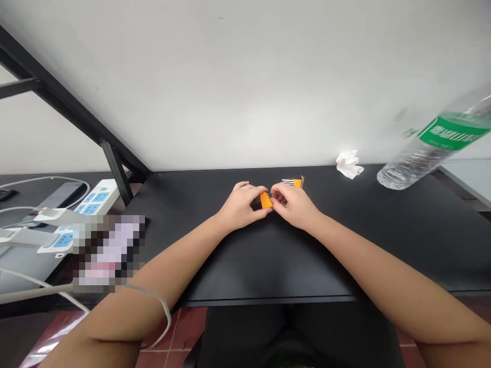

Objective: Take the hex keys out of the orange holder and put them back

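Note:
My left hand [245, 205] grips a small orange holder [266, 200] with a row of thin dark rods in it, which looks like a hex key set. My right hand [291, 203] is closed beside it, thumb and fingertips pinched at the holder's right edge. Whatever sits between those right fingertips is hidden or too small to name. Just behind my right hand lies a second orange piece [297, 183] with light and dark stripes and a metal end, partly covered by the hand.
A crumpled white tissue [349, 164] and a clear bottle with a green label [452, 132] are on the black desk [268, 271]'s right side. To the left are a blurred-out phone-like object [115, 248], a power strip [94, 204], loose cables and a black metal frame [69, 102].

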### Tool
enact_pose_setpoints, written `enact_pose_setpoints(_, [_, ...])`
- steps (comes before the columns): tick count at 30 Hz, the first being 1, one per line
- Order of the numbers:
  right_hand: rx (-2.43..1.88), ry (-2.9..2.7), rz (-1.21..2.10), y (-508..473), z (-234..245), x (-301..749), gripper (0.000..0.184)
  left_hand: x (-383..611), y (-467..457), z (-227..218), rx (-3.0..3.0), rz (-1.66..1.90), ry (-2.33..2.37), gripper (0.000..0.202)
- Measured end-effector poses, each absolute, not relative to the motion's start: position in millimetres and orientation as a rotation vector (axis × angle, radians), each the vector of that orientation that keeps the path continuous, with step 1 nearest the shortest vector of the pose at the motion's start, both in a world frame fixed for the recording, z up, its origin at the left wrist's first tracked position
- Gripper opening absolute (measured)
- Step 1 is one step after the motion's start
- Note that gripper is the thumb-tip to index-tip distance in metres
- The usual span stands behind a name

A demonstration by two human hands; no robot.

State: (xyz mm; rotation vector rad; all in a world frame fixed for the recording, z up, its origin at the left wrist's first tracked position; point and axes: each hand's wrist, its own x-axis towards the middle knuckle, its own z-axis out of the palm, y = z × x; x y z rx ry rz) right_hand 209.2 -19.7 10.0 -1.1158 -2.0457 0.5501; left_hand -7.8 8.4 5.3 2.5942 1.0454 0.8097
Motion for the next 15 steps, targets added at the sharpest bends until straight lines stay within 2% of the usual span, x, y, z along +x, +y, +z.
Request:
enact_pose_setpoints(4, [-1.116,-2.052,0.534,-20,8,208,0.007,-7,8,6,2.595,0.784,1.054,0.042])
enact_pose_setpoints(9, [-1.282,-2.017,0.452,-14,9,215,0.02,-12,13,6,2.691,0.695,1.16,0.046])
enact_pose_setpoints(15, [-1.544,-2.196,0.394,4,2,241,0.014,-21,23,3,2.708,0.623,1.293,0.048])
